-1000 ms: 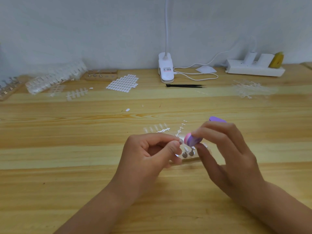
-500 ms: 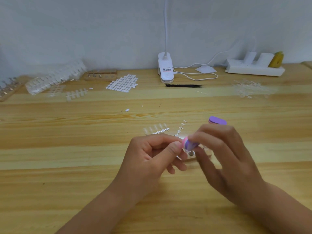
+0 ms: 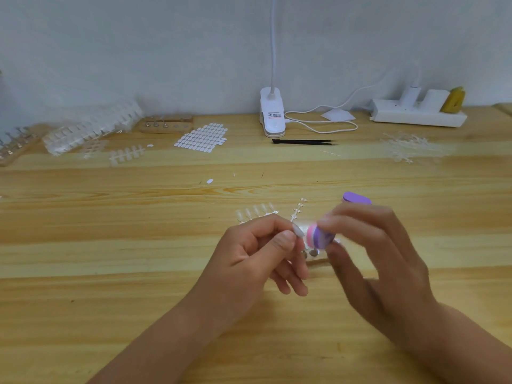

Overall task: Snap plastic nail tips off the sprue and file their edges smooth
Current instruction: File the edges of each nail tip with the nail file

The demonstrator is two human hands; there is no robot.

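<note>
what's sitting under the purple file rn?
Just below the purple file, held by the right hand, two small round metal studs show on a pale holder. The rest of it is covered by both hands; the left hand pinches a nail tip.

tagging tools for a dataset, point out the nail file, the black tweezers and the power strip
nail file (image 3: 318, 237): head view, pink and purple near end
black tweezers (image 3: 303, 141): head view, middle of the shaft
power strip (image 3: 415, 119): head view, white front side
</note>
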